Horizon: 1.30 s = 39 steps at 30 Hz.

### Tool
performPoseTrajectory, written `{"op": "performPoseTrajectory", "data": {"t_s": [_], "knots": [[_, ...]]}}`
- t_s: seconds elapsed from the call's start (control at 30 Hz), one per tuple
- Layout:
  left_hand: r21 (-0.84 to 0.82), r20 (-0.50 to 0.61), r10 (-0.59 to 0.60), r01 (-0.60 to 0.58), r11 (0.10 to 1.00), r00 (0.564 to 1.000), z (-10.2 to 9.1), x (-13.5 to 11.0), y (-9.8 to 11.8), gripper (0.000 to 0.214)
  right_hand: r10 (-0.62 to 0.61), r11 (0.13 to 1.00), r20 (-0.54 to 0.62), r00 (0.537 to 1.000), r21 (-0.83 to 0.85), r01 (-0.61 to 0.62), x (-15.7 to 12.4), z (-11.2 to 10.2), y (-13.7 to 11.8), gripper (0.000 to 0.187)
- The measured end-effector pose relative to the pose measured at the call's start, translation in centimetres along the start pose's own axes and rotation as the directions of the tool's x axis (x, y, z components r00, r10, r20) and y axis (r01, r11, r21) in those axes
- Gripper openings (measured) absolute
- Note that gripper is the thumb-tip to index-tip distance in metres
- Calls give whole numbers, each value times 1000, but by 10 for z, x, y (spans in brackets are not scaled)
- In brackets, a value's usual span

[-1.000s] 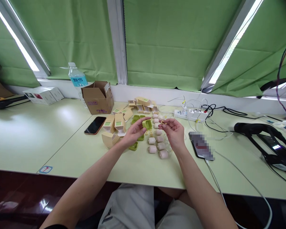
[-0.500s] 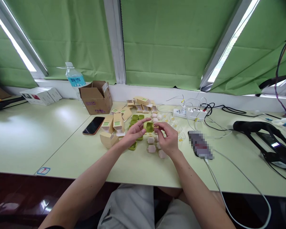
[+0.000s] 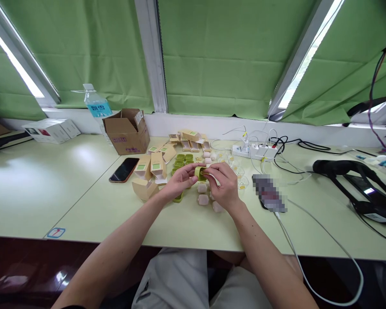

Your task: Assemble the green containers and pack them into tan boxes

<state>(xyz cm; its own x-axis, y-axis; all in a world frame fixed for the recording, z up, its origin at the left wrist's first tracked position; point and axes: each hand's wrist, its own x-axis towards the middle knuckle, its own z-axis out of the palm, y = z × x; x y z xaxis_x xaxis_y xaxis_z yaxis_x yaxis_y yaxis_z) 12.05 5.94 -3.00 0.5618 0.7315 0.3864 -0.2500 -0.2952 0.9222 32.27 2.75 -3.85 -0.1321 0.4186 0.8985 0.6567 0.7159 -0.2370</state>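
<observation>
L hand [image 3: 180,181] has fingers curled abt green cup [image 3: 197,173], held up over tbl [image 3: 186,223]; R hand [image 3: 225,185], fingertips pinched tog. at cup's open side, grips sm. yellowish pc, mostly hidden. Pinkish pcs [image 3: 203,199] below; beyond, more green trays [image 3: 180,157], cartons [image 3: 157,165], then brown box [image 3: 128,135] nr wall.

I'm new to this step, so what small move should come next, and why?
Probably ease the small yellowish piece into the green cup: the left hand steadies the cup, and the right hand holds the piece, partly hidden, at the cup's opening.
</observation>
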Motion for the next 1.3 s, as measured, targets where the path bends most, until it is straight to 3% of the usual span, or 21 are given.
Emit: {"op": "performPoseTrajectory", "data": {"t_s": [0.2,0.63,0.87,0.97,1.2,1.3], "knots": [[57,-17,11,-10,998,1000,1,0,0,63,6,993,56,998,-118,0,-3,2,0,24],[62,20,1,-2,998,1000,0,1,-1,58,-69,986,54,996,-150,77,-3,3,4,29],[-58,-20,-32,31,998,999,0,1,-3,63,-18,997,6,1000,79,17,1,2,6,19],[-107,-31,-37,34,994,999,-1,1,-4,64,-34,989,-37,999,141,39,1,1,5,23],[-243,-30,-20,13,970,999,-1,1,-3,59,-161,985,-155,975,42,169,-2,0,2,28],[-270,-27,-36,28,963,999,-1,-1,0,56,-200,978,-137,970,29,205,-4,0,2,34]]}}
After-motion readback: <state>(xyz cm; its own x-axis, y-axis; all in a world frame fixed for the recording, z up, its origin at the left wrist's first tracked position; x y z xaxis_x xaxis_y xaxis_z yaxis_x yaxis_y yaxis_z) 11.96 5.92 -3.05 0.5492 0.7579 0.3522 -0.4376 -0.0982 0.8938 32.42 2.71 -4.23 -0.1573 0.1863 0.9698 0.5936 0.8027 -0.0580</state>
